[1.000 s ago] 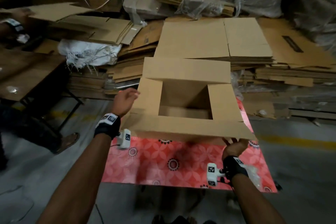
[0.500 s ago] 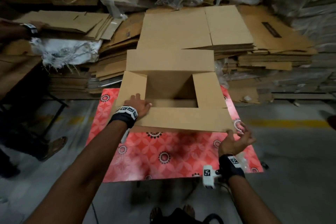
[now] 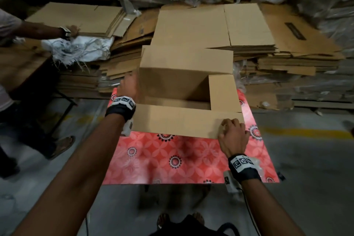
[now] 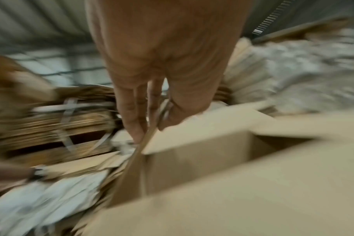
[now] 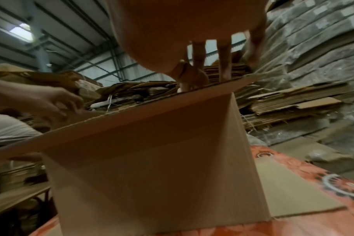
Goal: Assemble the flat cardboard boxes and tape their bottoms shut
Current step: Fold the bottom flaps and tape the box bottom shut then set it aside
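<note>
At frame centre in the head view, the box stands on the red tabletop with its open end up. Since a second ago the left side flap has gone from lying outward to folded down into the opening; the left hand has moved from the box's left side to that fold. In the blurred left wrist view its fingers and thumb pinch a cardboard edge. The right hand, which was under the near flap, now sits on that flap's right corner, fingers curled over its edge, gripping it. The right side flap and far flap still lie open.

By my judgement flap folding has begun: one minor flap is in, the other is next, then the long flaps, and no tape is on yet.

Behind the box lie stacks of flat cardboard. At upper left, another person's hand rests by a white sack.
</note>
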Motion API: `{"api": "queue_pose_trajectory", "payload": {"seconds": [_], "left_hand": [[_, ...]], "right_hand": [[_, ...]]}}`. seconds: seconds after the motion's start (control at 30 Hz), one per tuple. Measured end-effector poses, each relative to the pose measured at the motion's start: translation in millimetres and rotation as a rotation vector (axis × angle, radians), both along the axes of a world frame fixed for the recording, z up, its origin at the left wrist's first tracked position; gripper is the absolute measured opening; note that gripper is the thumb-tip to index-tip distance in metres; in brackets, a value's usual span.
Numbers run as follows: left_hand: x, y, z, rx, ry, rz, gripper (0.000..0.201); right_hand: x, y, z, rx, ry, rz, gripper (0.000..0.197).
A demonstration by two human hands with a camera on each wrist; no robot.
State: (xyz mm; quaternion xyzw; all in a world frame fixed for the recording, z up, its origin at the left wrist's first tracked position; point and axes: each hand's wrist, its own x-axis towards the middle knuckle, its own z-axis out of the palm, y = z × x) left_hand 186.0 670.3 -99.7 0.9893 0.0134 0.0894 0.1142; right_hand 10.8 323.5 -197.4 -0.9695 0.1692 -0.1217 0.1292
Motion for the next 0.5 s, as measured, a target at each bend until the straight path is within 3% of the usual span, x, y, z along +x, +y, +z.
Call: {"api": "queue_pose_trajectory", "payload": {"seconds": [0.1, 0.2, 0.3, 0.37, 0.5], "left_hand": [[4, 35, 4, -0.16, -0.055, 0.207, 0.046], [-7, 59, -10, -0.038, 0.101, 0.376, 0.055], [-23, 69, -42, 0.099, 0.338, 0.31, 0.074], [-35, 64, -60, 0.068, 0.399, 0.232, 0.093], [-45, 47, -81, -0.071, 0.46, 0.221, 0.109]], "right_hand": [[12, 6, 2, -0.032, 0.044, 0.044, 0.041], [30, 6, 5, -0.062, 0.079, 0.102, 0.046], [52, 6, 8, -0.099, 0.138, 0.139, 0.042], [63, 9, 7, -0.14, 0.21, 0.166, 0.039], [75, 13, 9, -0.173, 0.281, 0.13, 0.053]]}}
